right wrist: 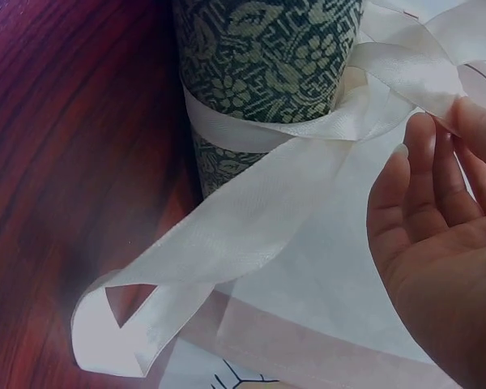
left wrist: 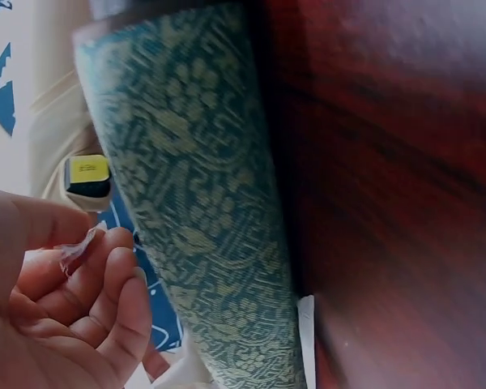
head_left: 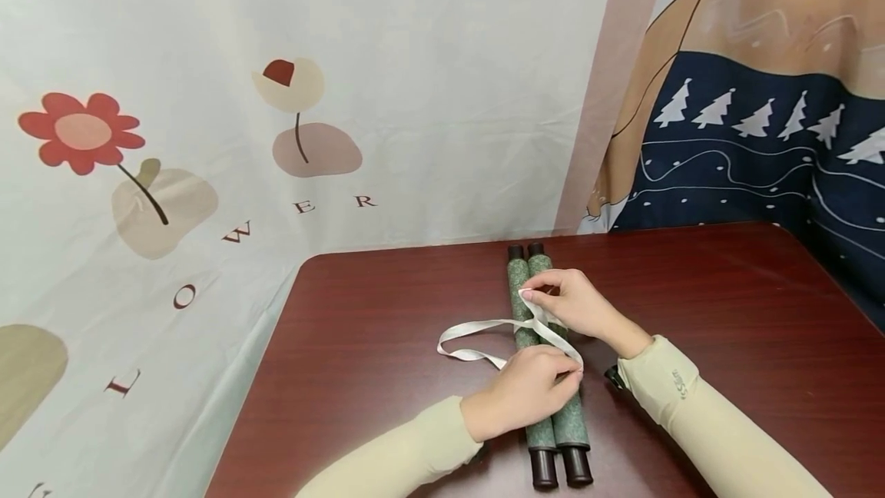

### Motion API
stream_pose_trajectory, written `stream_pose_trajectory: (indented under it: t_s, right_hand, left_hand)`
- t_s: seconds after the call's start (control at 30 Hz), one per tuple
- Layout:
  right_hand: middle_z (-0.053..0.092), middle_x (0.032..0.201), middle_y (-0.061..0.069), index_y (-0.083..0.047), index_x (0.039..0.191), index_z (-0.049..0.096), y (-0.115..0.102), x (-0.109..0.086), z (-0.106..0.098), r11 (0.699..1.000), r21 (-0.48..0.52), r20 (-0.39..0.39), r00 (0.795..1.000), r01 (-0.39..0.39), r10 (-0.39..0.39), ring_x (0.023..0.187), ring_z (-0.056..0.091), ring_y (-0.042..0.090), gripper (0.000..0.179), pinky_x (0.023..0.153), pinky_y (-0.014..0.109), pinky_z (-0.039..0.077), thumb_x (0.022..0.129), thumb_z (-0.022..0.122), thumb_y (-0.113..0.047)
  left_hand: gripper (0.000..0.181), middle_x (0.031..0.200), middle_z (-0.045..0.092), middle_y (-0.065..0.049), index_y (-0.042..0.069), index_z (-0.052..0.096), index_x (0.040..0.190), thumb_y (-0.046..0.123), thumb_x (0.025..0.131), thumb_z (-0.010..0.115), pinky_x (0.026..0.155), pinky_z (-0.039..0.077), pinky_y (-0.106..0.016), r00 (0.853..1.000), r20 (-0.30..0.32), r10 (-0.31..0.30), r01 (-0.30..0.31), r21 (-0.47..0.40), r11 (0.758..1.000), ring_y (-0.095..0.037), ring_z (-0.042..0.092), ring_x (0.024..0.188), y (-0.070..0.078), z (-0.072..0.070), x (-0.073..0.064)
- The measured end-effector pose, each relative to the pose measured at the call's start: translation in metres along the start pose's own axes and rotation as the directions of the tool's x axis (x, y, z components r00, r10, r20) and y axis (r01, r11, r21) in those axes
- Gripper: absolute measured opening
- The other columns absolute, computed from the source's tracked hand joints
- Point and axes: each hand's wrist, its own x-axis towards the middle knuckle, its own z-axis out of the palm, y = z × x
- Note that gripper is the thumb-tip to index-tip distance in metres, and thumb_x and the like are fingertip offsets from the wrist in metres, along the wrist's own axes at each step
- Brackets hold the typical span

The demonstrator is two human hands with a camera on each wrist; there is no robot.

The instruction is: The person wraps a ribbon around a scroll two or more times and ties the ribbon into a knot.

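A scroll (head_left: 571,425), its two green patterned rolls side by side with dark end knobs, lies lengthwise on the table. White ribbon (head_left: 477,325) wraps its middle, crosses over on top and loops out to the left. My left hand (head_left: 528,386), over the near half of the rolls, pinches a ribbon end; the left wrist view shows that frayed end (left wrist: 79,250) between thumb and fingers. Farther up the scroll, my right hand (head_left: 577,302) pinches another part of the ribbon between thumb and forefinger. The right wrist view shows the ribbon band (right wrist: 251,130) around the green roll (right wrist: 259,65).
The dark red wooden table (head_left: 726,298) has its far edge against a pale hanging cloth (head_left: 442,98) printed with flowers and letters. To the right hangs a navy cloth (head_left: 733,160) with white trees. A black wrist device with a yellow label (left wrist: 89,172) sits at the right sleeve.
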Motion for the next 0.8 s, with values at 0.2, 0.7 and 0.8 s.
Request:
stream_pose_trajectory:
  t_s: [0.2,0.7,0.8]
  right_hand:
    - [0.076,0.091,-0.001,-0.008,0.102,0.082,0.001,0.0,0.0,1.0,0.002,0.011,1.0,0.007,-0.007,0.072,0.062,0.011,0.008,0.064,0.027,0.052,0.097,0.077,-0.012]
    - [0.077,0.096,0.0,-0.004,0.103,0.081,-0.003,-0.001,-0.002,0.999,-0.017,-0.003,1.0,0.029,-0.029,0.081,0.064,0.011,0.01,0.07,0.03,0.054,0.096,0.077,-0.01]
    - [0.076,0.098,0.0,-0.004,0.104,0.081,-0.003,-0.002,-0.001,0.999,-0.018,-0.007,0.999,0.045,-0.045,0.084,0.064,0.013,0.01,0.072,0.031,0.054,0.096,0.077,-0.009]
  left_hand:
    - [0.017,0.094,0.073,0.011,0.018,0.082,0.104,0.025,0.1,0.067,0.076,0.05,-0.012,0.997,0.066,-0.034,0.032,0.031,0.999,0.004,0.064,0.087,-0.001,0.0,0.0]
    - [0.011,0.077,0.068,0.003,0.007,0.08,0.087,0.002,0.087,0.069,0.068,0.051,-0.018,0.9,-0.282,-0.334,0.259,-0.272,0.927,-0.003,0.058,0.069,-0.037,-0.02,-0.007]
    - [0.011,0.08,0.071,0.0,0.003,0.079,0.095,0.004,0.088,0.071,0.067,0.053,-0.021,0.826,-0.311,-0.47,0.323,-0.423,0.847,-0.006,0.061,0.07,-0.047,-0.024,-0.003]
